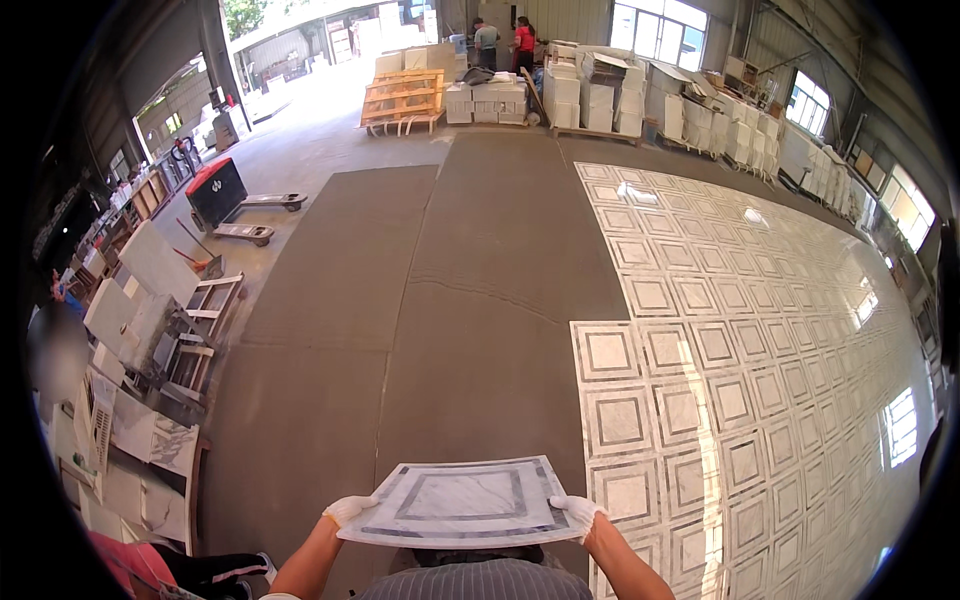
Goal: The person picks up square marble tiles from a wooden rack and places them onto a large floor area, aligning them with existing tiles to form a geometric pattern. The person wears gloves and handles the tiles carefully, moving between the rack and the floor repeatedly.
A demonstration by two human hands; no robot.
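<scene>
Before a striped shirt [490,583], a marble tile [462,494] is being held above the brown floor [480,390], its side edges being pinched by the left hand's [352,508] and right hand's [580,511] grips; for steadiness, both ends should be supported equally.

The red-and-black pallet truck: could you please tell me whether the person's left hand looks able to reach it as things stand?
Probably not: the gloved left hand is holding the left side of the marble-patterned tile, and the red-and-black pallet truck stands well beyond it, across the grey floor.
</scene>
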